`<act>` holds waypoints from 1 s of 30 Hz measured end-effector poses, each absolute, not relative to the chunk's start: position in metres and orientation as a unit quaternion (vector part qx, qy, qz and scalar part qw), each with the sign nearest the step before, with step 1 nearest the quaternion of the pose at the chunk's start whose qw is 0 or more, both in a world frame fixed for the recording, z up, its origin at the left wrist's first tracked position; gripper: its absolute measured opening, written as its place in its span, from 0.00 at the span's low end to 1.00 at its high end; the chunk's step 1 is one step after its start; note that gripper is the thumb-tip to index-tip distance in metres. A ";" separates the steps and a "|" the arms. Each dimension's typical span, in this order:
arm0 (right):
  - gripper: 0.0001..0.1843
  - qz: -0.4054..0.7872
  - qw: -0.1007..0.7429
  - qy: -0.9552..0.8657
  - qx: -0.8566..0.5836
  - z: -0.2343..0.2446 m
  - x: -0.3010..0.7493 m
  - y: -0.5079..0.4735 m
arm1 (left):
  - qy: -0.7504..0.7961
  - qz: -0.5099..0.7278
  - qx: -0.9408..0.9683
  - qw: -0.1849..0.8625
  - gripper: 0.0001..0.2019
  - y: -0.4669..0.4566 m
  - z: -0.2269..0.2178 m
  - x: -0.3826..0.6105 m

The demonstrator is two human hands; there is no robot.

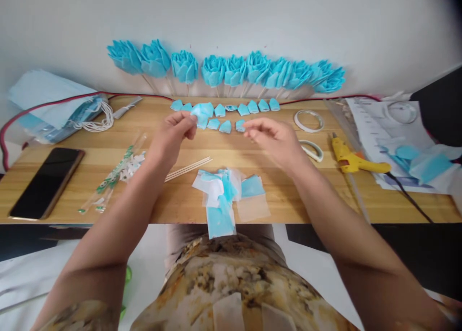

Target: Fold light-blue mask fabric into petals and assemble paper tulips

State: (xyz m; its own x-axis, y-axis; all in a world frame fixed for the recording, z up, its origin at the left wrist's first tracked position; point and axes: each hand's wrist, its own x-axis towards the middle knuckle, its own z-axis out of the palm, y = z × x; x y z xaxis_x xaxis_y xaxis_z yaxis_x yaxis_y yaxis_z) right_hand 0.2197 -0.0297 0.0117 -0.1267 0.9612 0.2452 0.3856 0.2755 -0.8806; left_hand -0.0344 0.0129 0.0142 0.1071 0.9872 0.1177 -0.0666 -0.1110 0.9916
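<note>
My left hand (pixel 176 129) is closed, pinching a light blue fabric piece (pixel 202 112) between thumb and fingers, held over part of the petal rows. Opposite it, my right hand (pixel 272 136) has its fingertips together at the right edge of a small folded blue petal (pixel 239 125). Other folded blue petals (pixel 225 127) lie in two rows on the wooden table (pixel 281 201) around both hands. Nearer my body is a loose pile of blue and white fabric pieces (pixel 220 191), one overhanging the front edge.
Blue fabric flowers (pixel 212 71) on sticks lean against the wall. At right lie tape rolls (pixel 308 121), a yellow glue gun (pixel 355 160) with cord, and papers (pixel 390 129). At left are thin sticks (pixel 187 169), a phone (pixel 46 183), plastic wrappers (pixel 115 174) and bagged blue sheets (pixel 54 105).
</note>
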 end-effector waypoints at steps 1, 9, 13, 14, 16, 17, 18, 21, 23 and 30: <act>0.11 0.321 0.372 -0.717 -0.494 0.016 0.212 -0.030 | 0.422 0.534 0.522 0.514 0.12 0.015 0.015 -0.037; 0.13 0.193 0.100 -0.915 -0.340 0.019 0.117 -0.007 | 0.427 0.582 0.470 0.507 0.16 0.021 0.024 -0.047; 0.09 0.218 0.052 -0.931 -0.289 0.005 0.094 0.004 | 0.429 0.580 0.454 0.524 0.15 0.024 0.022 -0.051; 0.08 0.230 0.047 -0.930 -0.284 0.003 0.092 0.006 | 0.422 0.580 0.453 0.530 0.15 0.024 0.021 -0.052; 0.07 0.242 0.041 -0.928 -0.279 0.002 0.090 0.007 | 0.406 0.573 0.460 0.544 0.14 0.024 0.020 -0.052; 0.07 0.240 0.038 -0.930 -0.277 0.002 0.089 0.007 | 0.401 0.568 0.464 0.549 0.13 0.024 0.020 -0.051; 0.08 0.231 0.037 -0.933 -0.275 0.002 0.089 0.006 | 0.398 0.561 0.468 0.554 0.13 0.023 0.020 -0.050; 0.11 0.158 0.040 -0.943 -0.290 0.007 0.094 0.003 | 0.401 0.541 0.475 0.566 0.13 0.021 0.021 -0.048; 0.11 0.092 0.043 -0.947 -0.305 0.014 0.107 -0.001 | 0.402 0.538 0.475 0.569 0.12 0.021 0.022 -0.049; 0.09 -0.005 0.242 -0.895 -0.375 0.057 0.215 -0.020 | 0.398 0.521 0.495 0.570 0.10 0.021 0.017 -0.050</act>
State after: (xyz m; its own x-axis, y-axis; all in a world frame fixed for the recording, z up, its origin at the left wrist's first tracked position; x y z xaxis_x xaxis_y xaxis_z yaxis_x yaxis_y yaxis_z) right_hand 0.2149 -0.0201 0.0571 -0.6012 0.6693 0.4365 0.6741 0.7182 -0.1727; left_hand -0.0500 0.0209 0.0174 0.1397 0.9882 0.0622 -0.1989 -0.0335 0.9794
